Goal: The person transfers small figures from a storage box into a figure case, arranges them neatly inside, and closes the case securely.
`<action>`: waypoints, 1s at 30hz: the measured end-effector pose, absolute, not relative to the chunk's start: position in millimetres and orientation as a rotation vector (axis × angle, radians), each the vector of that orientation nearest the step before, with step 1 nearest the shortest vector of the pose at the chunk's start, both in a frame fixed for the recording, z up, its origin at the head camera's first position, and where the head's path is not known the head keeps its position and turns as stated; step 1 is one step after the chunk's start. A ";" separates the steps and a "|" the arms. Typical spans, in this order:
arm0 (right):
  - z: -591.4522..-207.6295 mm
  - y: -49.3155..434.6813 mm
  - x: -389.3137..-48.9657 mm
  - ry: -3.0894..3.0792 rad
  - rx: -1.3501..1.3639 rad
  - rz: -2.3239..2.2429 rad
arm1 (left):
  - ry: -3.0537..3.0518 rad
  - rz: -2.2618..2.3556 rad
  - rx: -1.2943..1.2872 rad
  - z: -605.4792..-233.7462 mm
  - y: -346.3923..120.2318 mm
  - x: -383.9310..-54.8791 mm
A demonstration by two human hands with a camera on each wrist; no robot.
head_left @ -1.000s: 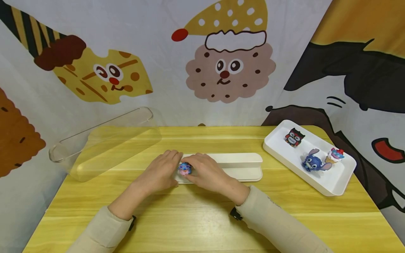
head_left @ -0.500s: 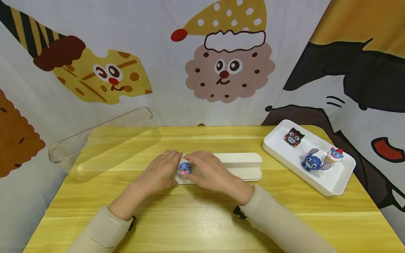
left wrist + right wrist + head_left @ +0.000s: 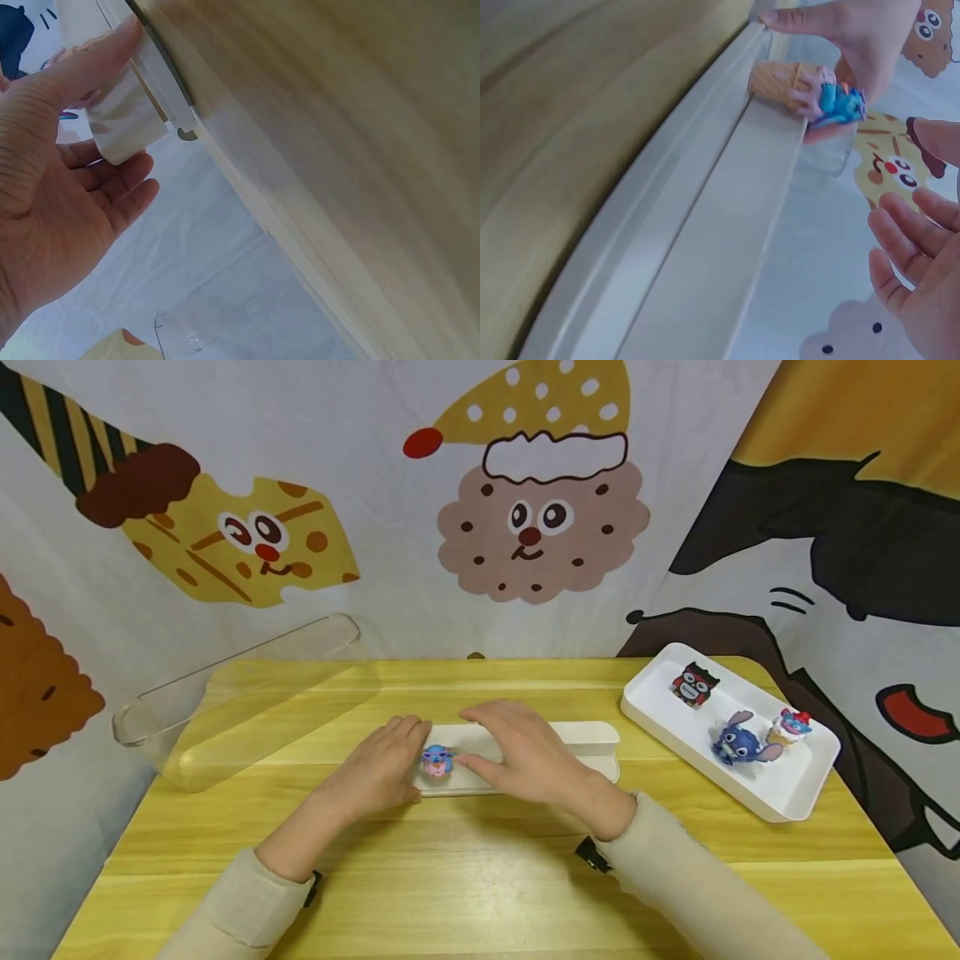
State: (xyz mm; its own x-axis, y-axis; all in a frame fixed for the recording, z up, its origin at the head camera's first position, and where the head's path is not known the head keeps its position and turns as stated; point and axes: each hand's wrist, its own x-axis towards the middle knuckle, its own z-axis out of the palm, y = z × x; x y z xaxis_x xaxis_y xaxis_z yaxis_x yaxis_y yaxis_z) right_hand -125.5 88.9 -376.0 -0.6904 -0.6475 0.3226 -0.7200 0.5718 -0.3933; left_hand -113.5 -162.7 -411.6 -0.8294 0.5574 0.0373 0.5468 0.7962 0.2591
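Centrally, white stand bearing 1 figurine, left hand relaxed beside it, right hand spread, tray holding 3 toys

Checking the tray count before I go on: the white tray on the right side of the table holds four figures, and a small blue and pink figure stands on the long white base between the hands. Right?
Not quite. The head view shows three figures in the white tray: an owl, a blue figure and a small red-topped one. The blue and pink figure does stand on the long white base between the hands.

Clear lid; tray with three figurines.
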 end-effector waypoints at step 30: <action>-366.5 217.3 -131.5 -2.543 0.816 0.729 | 2.929 0.350 0.899 -409.8 -160.5 -111.4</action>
